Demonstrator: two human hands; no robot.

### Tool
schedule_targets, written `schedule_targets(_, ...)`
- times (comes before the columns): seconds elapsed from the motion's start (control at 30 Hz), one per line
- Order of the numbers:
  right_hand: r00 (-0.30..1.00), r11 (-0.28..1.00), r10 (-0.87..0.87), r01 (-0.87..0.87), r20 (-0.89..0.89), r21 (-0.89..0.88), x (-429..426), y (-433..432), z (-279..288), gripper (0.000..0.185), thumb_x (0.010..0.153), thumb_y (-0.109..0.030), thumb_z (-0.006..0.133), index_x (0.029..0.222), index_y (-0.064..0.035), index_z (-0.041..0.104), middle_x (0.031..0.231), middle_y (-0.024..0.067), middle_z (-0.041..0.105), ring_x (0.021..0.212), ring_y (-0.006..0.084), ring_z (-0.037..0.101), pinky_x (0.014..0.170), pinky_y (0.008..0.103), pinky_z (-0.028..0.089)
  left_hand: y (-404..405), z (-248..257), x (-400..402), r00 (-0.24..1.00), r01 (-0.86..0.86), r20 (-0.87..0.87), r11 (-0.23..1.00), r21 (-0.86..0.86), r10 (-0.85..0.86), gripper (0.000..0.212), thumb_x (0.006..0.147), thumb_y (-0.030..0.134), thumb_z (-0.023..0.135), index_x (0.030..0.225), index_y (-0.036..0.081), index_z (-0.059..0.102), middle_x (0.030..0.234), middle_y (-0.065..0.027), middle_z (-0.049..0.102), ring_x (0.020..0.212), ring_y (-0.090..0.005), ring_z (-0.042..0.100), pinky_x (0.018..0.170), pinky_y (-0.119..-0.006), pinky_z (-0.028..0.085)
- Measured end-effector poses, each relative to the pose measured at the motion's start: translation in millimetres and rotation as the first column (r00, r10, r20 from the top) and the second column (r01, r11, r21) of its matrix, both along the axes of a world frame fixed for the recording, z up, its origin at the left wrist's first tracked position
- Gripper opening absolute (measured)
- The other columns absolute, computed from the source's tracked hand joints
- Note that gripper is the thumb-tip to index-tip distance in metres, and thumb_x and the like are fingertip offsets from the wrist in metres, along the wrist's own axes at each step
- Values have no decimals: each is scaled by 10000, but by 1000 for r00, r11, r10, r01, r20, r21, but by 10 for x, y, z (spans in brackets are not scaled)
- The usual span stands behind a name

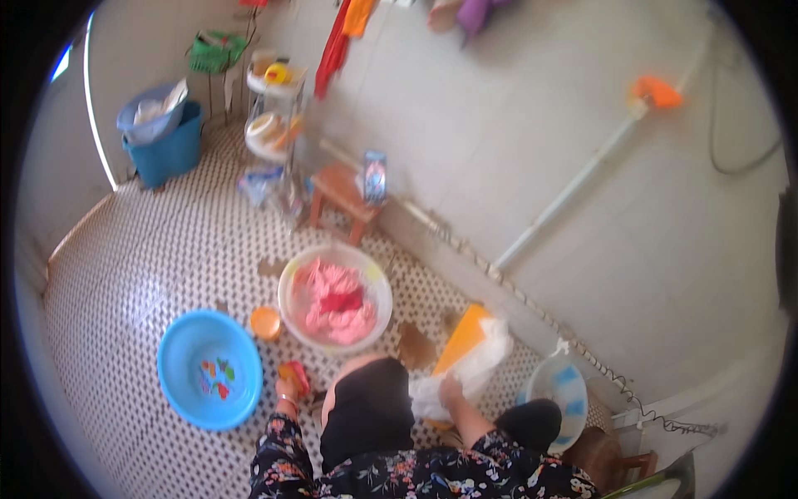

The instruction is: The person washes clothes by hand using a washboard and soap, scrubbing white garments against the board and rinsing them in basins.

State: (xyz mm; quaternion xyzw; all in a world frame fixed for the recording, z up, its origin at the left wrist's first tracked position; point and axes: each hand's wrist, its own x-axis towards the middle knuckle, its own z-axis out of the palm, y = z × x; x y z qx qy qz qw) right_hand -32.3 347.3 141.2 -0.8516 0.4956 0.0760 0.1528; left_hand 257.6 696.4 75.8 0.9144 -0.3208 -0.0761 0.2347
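Observation:
Down at the left, my left hand [287,382] grips a small pink and orange item [299,376], too blurred to name. A sky-blue plastic basin [173,399] with a printed pattern on its bottom stands just left of that hand. My right hand [450,392] is on a white cloth [480,369], its fingers against the fabric. Under the cloth an orange board [464,337], perhaps a washboard, slants up from the floor. Beyond my knee stands a pale round basin [381,312] with pink cloth [333,274] and a darker red piece [343,300] inside.
An orange bowl [266,324] sits between the basins. A wooden stool [340,192] bears an upright phone [375,178]. Behind are a shelf rack [274,153] and a blue bucket [163,159]. A white-and-blue bucket [572,408] stands right, beside a wall pipe [555,206].

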Motion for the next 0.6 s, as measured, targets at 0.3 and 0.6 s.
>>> schedule_targets(0.3, 708, 799, 534, -601, -461, 2, -113, -254, 79, 200, 891, -189, 519, 899, -182, 718, 1004, 18, 686, 977, 202, 660, 769, 343, 542, -142, -53, -79, 908, -411, -151, 903, -127, 392, 316, 896, 358, 568, 874, 66, 688, 887, -216, 681, 833, -421, 654, 727, -500, 512)
schedule_targets(0.6, 687, 739, 667, -660, -289, 138, -44, -62, -188, 304, 944, -241, 455, 980, -138, 739, 1035, 81, 704, 1034, 231, 664, 831, 391, 538, 60, 878, 253, 897, -442, -177, 822, -360, 405, 223, 812, 191, 635, 765, -14, 709, 732, -225, 678, 760, -375, 697, 708, -462, 540)
